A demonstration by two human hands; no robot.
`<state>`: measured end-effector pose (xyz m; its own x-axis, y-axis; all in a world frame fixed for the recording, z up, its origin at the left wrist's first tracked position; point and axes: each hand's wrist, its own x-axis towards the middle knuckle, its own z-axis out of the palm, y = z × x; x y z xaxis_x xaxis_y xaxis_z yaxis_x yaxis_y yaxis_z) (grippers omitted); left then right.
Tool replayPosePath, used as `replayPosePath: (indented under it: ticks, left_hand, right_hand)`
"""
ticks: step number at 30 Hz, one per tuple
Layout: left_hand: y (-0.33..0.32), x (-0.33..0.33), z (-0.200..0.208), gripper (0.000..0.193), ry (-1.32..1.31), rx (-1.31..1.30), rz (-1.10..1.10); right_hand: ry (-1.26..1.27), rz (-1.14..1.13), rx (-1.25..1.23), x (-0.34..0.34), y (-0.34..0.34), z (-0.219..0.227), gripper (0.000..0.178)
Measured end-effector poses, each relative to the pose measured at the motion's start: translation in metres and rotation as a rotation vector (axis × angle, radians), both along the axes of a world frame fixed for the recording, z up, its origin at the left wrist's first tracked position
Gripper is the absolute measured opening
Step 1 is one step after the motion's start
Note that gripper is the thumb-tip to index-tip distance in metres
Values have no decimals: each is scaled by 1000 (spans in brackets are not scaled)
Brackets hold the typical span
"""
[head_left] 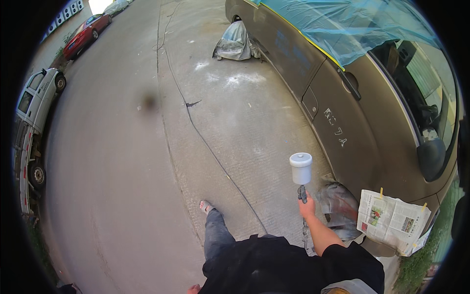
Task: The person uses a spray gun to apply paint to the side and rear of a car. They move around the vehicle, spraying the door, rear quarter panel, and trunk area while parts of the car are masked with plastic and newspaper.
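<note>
My right hand [308,207] is closed around the handle of a paint spray gun [302,194] with a white lidded cup [301,169] on top. A hose hangs below that hand, partly hidden by my arm. The gun is upright, beside the brown car [352,132] and apart from its side. Only a small part of my left hand [194,289] shows at the lower edge, next to my black shirt. How its fingers are held cannot be made out.
Blue plastic film [352,24] covers the car's upper side, edged with yellow tape. Newspaper [391,220] is taped near its front; cloths cover the front wheel [338,208] and rear wheel [235,41]. A thin hose [210,152] crosses the pavement by my foot. A truck [36,108] and red car [88,34] stand left.
</note>
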<state>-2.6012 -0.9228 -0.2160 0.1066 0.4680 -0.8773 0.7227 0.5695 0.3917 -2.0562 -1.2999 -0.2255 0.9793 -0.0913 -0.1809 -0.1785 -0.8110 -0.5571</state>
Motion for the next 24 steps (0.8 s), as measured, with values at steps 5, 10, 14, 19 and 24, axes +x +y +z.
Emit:
replayPosePath:
  ticks: [5,10,14,19,24]
  left_hand:
    - [249,102,13,27,-41,-1,143]
    - [500,286,45,35,-156,279,-82]
    - [644,432,49,35,-336,480,-38]
    - [676,540,45,35,-98,204,-34]
    - [702,624,46,27,-36,97,-644]
  right_hand:
    - [154,-16,-140,61,145,23,56]
    - [246,-97,-120,106,267,16,56]
    - [354,-161,-173,183,367,-11,53]
    - [358,-192,-59,325,504,-13,45]
    - [157,-252,170,504,631,8,47]
